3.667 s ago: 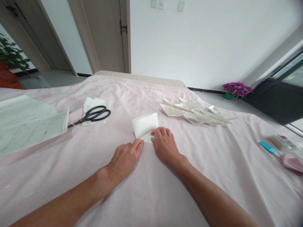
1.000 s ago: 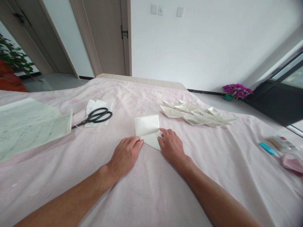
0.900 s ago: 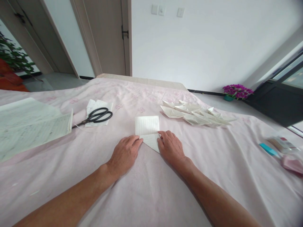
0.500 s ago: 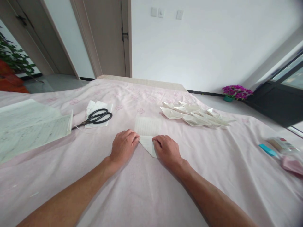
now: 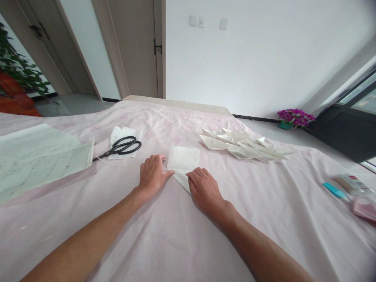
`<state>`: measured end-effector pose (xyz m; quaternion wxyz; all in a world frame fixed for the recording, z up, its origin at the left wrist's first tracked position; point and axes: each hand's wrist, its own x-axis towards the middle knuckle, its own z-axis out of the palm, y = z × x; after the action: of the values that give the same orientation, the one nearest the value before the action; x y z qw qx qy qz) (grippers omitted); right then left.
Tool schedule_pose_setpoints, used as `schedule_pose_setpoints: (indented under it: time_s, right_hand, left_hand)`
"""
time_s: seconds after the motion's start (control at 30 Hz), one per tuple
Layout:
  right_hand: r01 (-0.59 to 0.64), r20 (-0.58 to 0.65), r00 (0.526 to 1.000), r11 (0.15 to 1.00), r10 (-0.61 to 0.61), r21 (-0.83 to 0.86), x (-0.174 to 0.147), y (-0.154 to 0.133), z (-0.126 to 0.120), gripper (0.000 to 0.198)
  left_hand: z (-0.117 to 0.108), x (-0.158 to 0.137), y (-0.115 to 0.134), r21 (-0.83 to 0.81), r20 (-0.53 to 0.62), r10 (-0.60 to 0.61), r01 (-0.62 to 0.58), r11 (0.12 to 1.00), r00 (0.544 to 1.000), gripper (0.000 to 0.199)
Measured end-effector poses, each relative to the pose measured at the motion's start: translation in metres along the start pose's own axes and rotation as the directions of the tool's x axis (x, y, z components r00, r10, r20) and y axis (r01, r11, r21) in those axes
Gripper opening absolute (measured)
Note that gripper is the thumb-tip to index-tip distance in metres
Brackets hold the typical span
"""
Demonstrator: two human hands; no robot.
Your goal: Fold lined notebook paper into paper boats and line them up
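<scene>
A small lined sheet of paper [image 5: 184, 158] lies in front of me, its near part folded into a slanted, pointed flap. My left hand [image 5: 152, 176] is at its left edge, thumb tip touching the fold's corner and thumb spread away from the other fingers. With fingers bent and pressed together, my right hand [image 5: 205, 187] grips the paper at the right end of the fold, covering that corner. Beyond it to the right sits a cluster of folded paper boats [image 5: 243, 143]. Black-handled scissors [image 5: 126, 145] rest left of the sheet, over some white paper pieces [image 5: 134, 135].
Large written sheets [image 5: 44, 156] spread over the left of the pink cloth [image 5: 182, 243]. At the right edge are a blue item [image 5: 334, 190], a clear-wrapped packet [image 5: 354, 185] and a pink item [image 5: 364, 209]. Purple flowers [image 5: 295, 117] stand on the floor beyond.
My left hand has opened, its fingers lifting off the paper's edge while the thumb stays there. My right hand has shifted slightly left along the fold. The view has tilted a little.
</scene>
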<state>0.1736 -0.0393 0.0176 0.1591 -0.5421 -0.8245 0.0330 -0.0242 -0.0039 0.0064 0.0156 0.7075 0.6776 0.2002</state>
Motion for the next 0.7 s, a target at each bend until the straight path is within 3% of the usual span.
schedule_pose_setpoints:
  time_s: [0.13, 0.2, 0.3, 0.4, 0.57, 0.7]
  right_hand:
    - [0.003, 0.083, 0.996, 0.997, -0.009, 0.075, -0.004, -0.009, -0.003, 0.023]
    - [0.015, 0.066, 0.998, 0.993, -0.023, 0.117, -0.002, -0.003, -0.002, 0.023]
    - [-0.023, -0.119, 0.992, 0.99, 0.04, 0.141, 0.005, 0.017, 0.003, 0.028]
    - [-0.167, -0.294, 0.929, 0.964, 0.224, 0.205, 0.016, 0.04, 0.009, 0.038]
    - [-0.281, -0.08, 0.936, 0.868, 0.341, 0.408, 0.019, 0.045, 0.009, 0.065]
    - [-0.362, 0.056, 0.929, 0.871, 0.365, 0.332, 0.009, 0.03, 0.007, 0.047]
  left_hand:
    - [0.001, 0.008, -0.004, -0.03, 0.095, -0.033, 0.036, 0.999, 0.995, 0.041]
    - [0.003, 0.01, -0.004, -0.056, 0.102, -0.037, 0.043, 0.997, 0.994, 0.034]
    - [0.007, 0.01, -0.003, -0.053, 0.083, -0.022, 0.027, 0.998, 0.996, 0.025]
    - [0.01, 0.009, -0.001, -0.032, 0.069, 0.024, -0.022, 0.999, 0.997, 0.025]
    - [0.007, 0.006, -0.001, -0.074, 0.082, 0.12, -0.114, 0.991, 0.989, 0.019]
    - [0.002, 0.002, -0.009, -0.119, 0.112, 0.173, -0.16, 0.98, 0.979, 0.016]
